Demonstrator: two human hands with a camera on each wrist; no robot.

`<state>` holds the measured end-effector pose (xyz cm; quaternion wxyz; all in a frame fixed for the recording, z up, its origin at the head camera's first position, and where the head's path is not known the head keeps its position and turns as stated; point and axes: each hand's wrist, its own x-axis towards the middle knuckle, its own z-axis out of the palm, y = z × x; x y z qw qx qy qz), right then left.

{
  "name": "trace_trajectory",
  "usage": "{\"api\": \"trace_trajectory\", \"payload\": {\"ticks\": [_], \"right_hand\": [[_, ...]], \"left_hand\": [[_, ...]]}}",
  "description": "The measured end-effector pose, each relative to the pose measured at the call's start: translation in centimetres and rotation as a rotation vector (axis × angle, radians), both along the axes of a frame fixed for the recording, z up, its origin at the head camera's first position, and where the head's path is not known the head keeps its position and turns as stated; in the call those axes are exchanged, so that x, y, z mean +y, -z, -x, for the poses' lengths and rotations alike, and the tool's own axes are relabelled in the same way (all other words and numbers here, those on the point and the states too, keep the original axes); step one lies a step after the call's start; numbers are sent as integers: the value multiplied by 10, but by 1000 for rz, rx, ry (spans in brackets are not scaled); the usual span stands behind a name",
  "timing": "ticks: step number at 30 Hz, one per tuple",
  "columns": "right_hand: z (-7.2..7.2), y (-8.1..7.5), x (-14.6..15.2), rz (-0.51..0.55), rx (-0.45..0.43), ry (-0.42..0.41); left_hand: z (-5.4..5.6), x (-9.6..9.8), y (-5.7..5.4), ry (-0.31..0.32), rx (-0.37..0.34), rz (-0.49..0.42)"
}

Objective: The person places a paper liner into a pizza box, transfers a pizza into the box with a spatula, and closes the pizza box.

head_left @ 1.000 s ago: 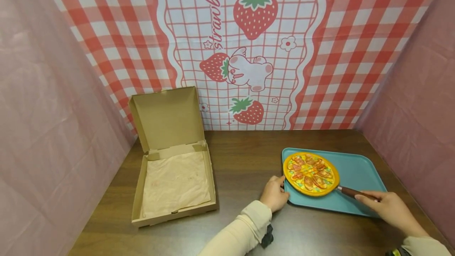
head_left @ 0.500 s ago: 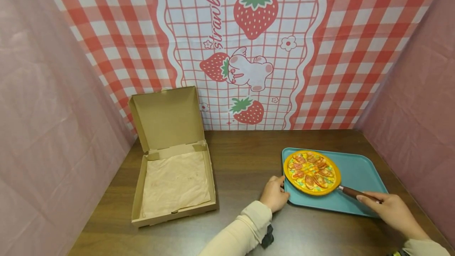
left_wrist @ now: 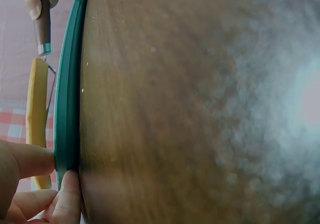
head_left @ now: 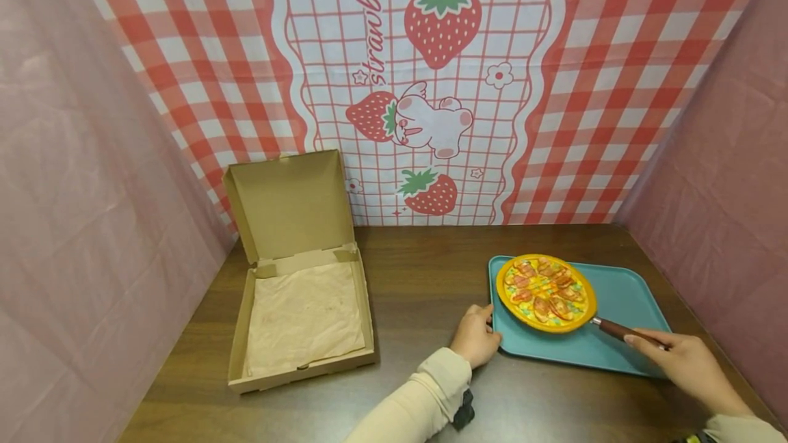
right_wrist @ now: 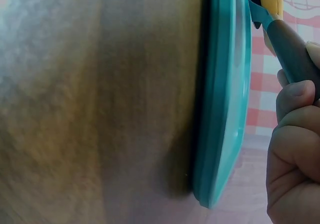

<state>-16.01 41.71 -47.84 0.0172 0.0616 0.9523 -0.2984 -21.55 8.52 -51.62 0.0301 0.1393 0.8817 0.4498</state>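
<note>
A round toy pizza (head_left: pixel 546 292) with a yellow crust lies on a pizza server, whose flat blade is hidden beneath it. My right hand (head_left: pixel 686 364) grips the server's dark wooden handle (head_left: pixel 618 331). Pizza and blade are raised over the teal tray (head_left: pixel 615 292), tilted a little; the left wrist view shows a gap between the yellow crust (left_wrist: pixel 37 104) and the tray's rim (left_wrist: pixel 67 94). At the tray's left edge my left hand (head_left: pixel 477 337) pinches the rim, thumb and fingers (left_wrist: pixel 70 199) on either side of it.
On the left of the brown table (head_left: pixel 425 279) stands a cardboard pizza box (head_left: pixel 363 323), lid raised, with crumpled brown paper (head_left: pixel 308 320) inside. A checked strawberry cloth (head_left: pixel 443 128) hangs behind, and pink cloth walls (head_left: pixel 708 224) close both sides.
The server with the pizza has risen from the tray and shifted slightly right and back, my right hand moving along with it. My left hand has stayed at the tray's edge.
</note>
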Motion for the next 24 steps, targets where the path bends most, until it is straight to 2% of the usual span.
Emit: {"api": "trace_trajectory", "payload": {"ticks": [2, 8, 14, 17, 21, 24], "right_hand": [[-1, -2, 0, 4, -15, 21], [-2, -10, 0, 0, -25, 14], [-1, -18, 0, 8, -27, 7], [1, -23, -2, 11, -40, -2], [4, -30, -6, -6, -16, -11], [4, -35, -11, -8, -3, -24]], "left_hand": [[0, 0, 0, 0, 9, 2], [-1, 0, 0, 4, 1, -10], [-5, -2, -2, 47, 14, 25], [-6, -4, -6, 67, -11, 23], [-7, -11, -11, 78, -57, 16], [-7, -19, -15, 75, -48, 36]]}}
